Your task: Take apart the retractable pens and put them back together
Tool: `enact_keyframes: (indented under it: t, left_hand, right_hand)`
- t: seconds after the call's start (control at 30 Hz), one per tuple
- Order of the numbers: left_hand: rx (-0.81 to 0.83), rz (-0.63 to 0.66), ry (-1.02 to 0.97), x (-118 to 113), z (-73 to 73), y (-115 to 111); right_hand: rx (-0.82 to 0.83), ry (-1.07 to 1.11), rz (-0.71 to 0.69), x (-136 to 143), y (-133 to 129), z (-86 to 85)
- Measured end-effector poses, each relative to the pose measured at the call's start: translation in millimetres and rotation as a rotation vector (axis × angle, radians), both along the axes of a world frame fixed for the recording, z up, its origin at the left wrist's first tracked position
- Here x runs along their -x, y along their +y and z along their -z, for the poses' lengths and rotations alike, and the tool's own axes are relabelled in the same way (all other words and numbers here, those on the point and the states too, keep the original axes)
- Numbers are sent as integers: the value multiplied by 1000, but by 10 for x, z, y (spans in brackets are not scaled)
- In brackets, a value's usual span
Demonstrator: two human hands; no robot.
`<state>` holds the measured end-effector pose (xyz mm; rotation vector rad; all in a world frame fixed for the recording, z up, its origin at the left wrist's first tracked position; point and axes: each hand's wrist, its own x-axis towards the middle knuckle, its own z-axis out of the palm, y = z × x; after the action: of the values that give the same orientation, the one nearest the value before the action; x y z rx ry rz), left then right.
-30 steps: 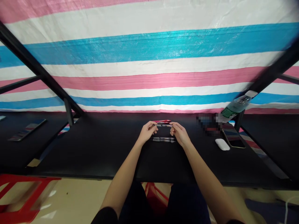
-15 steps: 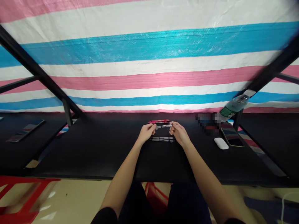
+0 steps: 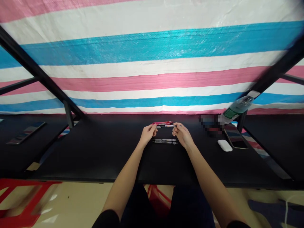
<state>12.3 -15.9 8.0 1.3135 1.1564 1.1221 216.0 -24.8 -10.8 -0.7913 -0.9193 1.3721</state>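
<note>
Between my two hands a clear pen with dark parts is held level, one end in each hand. My left hand pinches its left end, and my right hand has its fingers closed on the right end. Just behind it, red pens lie side by side on the black table. Nearer to me, a pair of clear and grey pens rests on the table, parallel to the held one.
To the right stand a tilted water bottle, a phone, a white earphone case and a blurred-out item. Another phone lies far left. Black metal posts flank a striped sheet.
The held pen has turned from slightly slanted to nearly level and sits closer to the red pens. My left hand has shifted slightly left and away from me.
</note>
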Motion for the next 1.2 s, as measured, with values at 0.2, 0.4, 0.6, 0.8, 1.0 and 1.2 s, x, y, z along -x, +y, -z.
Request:
enact_keyframes:
  t: [0.2,0.4,0.6,0.8,1.0,1.2]
  left_hand:
    - [20,-12,-216,30,11,32]
    - [61,-99,-283,56,39,60]
    - [66,-178,-181,49,52,56]
    - [43,-174,-144,44,49,49]
    - [27,-206,-102,62,79,78]
    - [13,-221,-150,64,93,93]
  right_hand:
    - [34,132,131,-45,44,-9]
    - [89,186,224,-133,86,2]
    - [160,182,214,-100,82,-5]
    - [144,138,175,-59,65,34]
    - [175,146,176,-58,78,89]
    - [184,120,168,-63,83,104]
